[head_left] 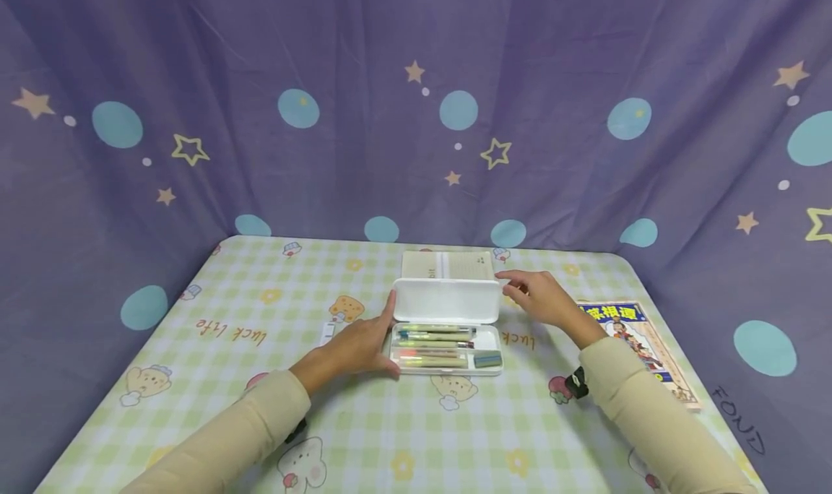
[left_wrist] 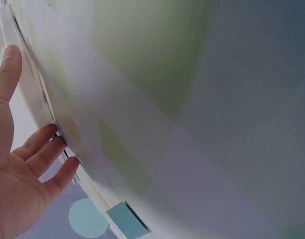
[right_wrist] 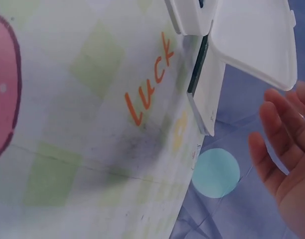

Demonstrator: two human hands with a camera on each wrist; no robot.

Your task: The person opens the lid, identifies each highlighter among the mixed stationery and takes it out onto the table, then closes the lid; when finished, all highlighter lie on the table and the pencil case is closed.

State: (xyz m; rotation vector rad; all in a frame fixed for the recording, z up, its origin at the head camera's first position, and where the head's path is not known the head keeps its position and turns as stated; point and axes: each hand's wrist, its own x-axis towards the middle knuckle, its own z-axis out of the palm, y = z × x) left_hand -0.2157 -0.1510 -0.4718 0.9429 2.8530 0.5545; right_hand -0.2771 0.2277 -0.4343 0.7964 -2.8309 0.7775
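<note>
A white pencil case [head_left: 448, 370] lies on the table with its lid [head_left: 447, 302] raised at the back. Several light-coloured pens [head_left: 435, 344] fill it, and a small blue-grey block [head_left: 487, 361] sits in its front right corner. My left hand [head_left: 364, 342] rests along the case's left side, thumb by the front corner and fingers reaching up to the lid. By the lid's right edge is my right hand [head_left: 536, 295], fingers loosely bent; the right wrist view has its fingertips near the lid corner [right_wrist: 284, 82], gripping nothing.
Behind the lid lies a cream notebook [head_left: 448, 264], partly hidden. A colourful booklet [head_left: 637, 342] is at the right, partly covered by the right sleeve. Left of the case is a small white item [head_left: 328, 331]. A purple curtain [head_left: 364, 169] hangs past the table's far edge.
</note>
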